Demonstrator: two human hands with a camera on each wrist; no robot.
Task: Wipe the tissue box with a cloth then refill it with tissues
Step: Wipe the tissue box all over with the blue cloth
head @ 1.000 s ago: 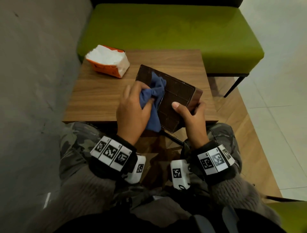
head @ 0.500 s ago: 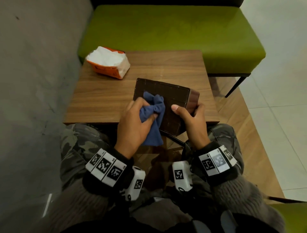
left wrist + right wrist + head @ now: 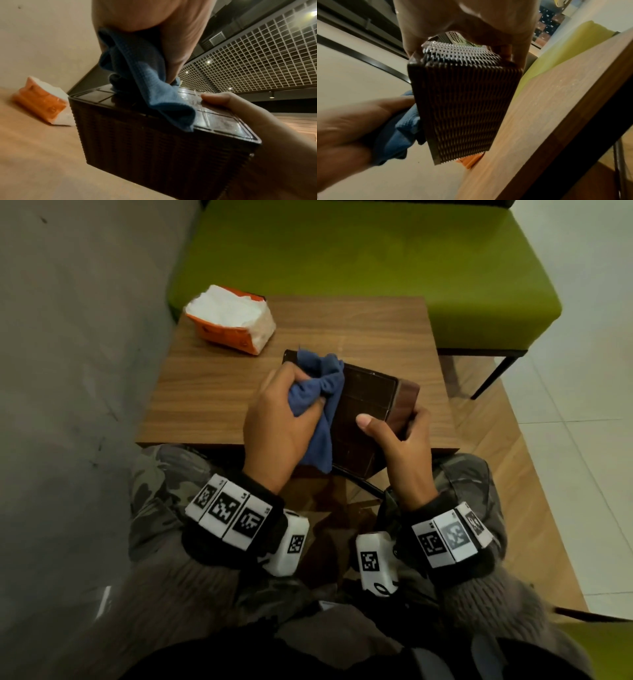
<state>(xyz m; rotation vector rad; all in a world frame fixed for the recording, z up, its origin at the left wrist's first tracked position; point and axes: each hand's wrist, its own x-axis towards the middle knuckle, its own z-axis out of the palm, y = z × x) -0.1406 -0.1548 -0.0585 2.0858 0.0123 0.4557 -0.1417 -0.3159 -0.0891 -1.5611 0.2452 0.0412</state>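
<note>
A dark brown woven tissue box (image 3: 366, 405) lies tilted at the near edge of the wooden table (image 3: 212, 392), its flat gridded face turned up. My left hand (image 3: 284, 419) grips a bunched blue cloth (image 3: 318, 392) and presses it on that face near the box's far left corner. My right hand (image 3: 397, 440) holds the box's near right corner, thumb on the flat face, fingers round the woven side. The left wrist view shows the cloth (image 3: 150, 86) draped over the box (image 3: 154, 135). In the right wrist view the woven side (image 3: 462, 102) fills the middle, with the cloth (image 3: 402, 132) at its left.
An opened orange pack of white tissues (image 3: 233, 318) lies at the table's far left corner. A green upholstered bench (image 3: 359, 258) stands behind the table. A grey wall runs along the left; pale floor tiles (image 3: 582, 440) lie to the right. My knees sit under the table's near edge.
My left hand has carried the cloth from the near middle of the box's face up to its far left corner. The right hand keeps its hold and the box has turned slightly.
</note>
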